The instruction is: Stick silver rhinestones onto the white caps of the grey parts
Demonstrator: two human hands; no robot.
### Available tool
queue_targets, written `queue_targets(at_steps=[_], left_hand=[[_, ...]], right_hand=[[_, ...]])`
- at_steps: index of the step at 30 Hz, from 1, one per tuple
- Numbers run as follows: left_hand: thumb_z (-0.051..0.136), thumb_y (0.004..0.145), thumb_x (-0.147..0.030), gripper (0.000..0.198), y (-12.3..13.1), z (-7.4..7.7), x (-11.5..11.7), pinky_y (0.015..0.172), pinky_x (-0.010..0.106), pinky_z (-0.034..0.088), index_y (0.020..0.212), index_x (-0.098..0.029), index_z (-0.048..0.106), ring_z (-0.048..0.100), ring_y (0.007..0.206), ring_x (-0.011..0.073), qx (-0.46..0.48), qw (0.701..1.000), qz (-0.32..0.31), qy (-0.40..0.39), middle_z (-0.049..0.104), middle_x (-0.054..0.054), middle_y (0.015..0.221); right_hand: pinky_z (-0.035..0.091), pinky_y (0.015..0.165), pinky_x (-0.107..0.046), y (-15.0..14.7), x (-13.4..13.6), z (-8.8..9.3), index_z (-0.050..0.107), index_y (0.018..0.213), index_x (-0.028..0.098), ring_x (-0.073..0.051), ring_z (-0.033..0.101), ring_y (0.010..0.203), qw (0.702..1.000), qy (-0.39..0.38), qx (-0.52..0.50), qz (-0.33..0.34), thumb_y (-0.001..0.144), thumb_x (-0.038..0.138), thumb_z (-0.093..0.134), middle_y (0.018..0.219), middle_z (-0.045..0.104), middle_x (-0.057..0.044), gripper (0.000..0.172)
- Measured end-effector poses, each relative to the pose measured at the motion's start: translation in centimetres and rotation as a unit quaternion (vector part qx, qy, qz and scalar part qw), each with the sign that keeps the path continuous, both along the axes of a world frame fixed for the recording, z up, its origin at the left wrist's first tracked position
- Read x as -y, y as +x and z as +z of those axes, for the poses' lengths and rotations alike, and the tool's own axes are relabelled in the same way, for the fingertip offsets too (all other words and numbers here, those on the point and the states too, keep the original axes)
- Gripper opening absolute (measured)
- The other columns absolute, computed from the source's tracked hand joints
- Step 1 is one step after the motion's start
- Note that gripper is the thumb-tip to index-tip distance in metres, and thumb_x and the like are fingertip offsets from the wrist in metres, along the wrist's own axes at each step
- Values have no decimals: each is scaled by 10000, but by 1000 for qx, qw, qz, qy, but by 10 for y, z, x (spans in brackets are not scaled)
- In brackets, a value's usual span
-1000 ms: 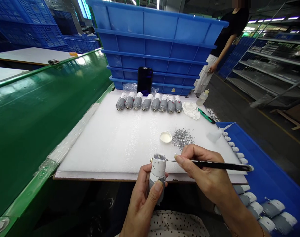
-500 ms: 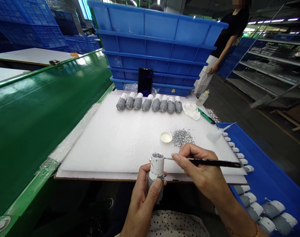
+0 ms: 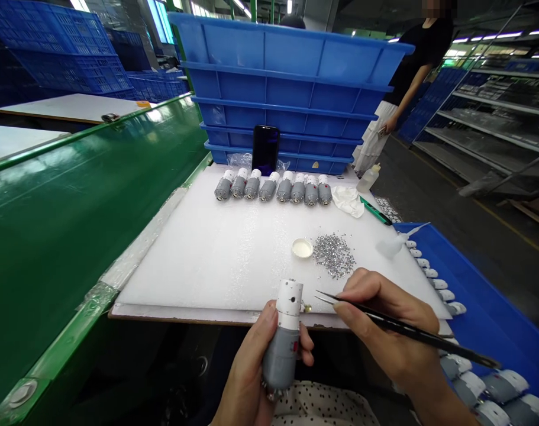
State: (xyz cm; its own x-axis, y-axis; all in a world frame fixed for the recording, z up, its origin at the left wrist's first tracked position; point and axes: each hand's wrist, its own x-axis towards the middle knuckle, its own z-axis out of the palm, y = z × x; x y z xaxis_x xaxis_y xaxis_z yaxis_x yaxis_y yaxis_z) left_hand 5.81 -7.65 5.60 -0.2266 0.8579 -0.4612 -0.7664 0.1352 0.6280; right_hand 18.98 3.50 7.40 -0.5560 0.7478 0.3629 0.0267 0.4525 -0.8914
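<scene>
At the frame's lower centre, a grey-and-white cylindrical model (image 3: 283, 352) tilts slightly, the left hand (image 3: 251, 361) wrapping its grip around the grey body. To its right, the right hand (image 3: 391, 334) has its grip pinched on slim black tweezers (image 3: 451, 345), tips parted. Above, small silver pieces (image 3: 333, 255) adjoin a shallow, round, cream-coloured dish (image 3: 302, 248).

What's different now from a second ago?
The left hand has turned the gray-and-white model, bringing a red mark into view. The right hand has drawn the black tweezers back from it, tilting their rear end down. Neither let go. The model row, white dish and silvery bits stayed put.
</scene>
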Motion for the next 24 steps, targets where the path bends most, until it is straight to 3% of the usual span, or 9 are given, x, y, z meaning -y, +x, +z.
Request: queue_targets(at_steps=[3, 7, 14, 20, 24], left_hand=[[401, 978, -439, 460, 0, 1, 0, 671, 271, 432, 816, -113, 683, 537, 642, 150, 37, 999, -21, 1, 640, 65, 684], [411, 978, -423, 421, -1, 1, 1, 573, 241, 401, 895, -117, 687, 521, 585, 139, 18, 999, -40, -9, 650, 61, 629], [429, 959, -342, 296, -2, 0, 0, 694, 339, 516, 1064, -136, 614, 702, 643, 226, 30, 994, -87, 65, 740, 117, 782], [397, 964, -476, 384, 3, 4, -3, 485, 266, 503, 917, -158, 608, 633, 467, 175, -13, 995, -103, -4, 645, 33, 629], [432, 961, -473, 374, 5, 11, -4, 513, 216, 469, 852, -161, 605, 618, 492, 134, -52, 993, -106, -26, 626, 16, 618]], right_hand=[[396, 523, -231, 2, 2, -1, 552, 840, 226, -111, 518, 632, 999, 44, 9, 7, 882, 166, 661, 721, 535, 24, 131], [394, 501, -225, 4, 1, 1, 557, 875, 220, -94, 520, 587, 995, 93, 20, 32, 881, 125, 649, 725, 564, 25, 132], [411, 519, -229, 6, -5, 0, 564, 917, 182, -105, 547, 608, 985, 154, 6, 76, 855, 66, 658, 699, 580, 9, 162], [419, 535, -236, 3, -8, 4, 565, 882, 157, -113, 545, 618, 978, 180, -5, 107, 858, 81, 665, 686, 589, -14, 128], [432, 550, -249, 1, -10, 9, 574, 899, 145, -122, 549, 630, 974, 189, -4, 122, 852, 70, 671, 692, 593, -27, 132]])
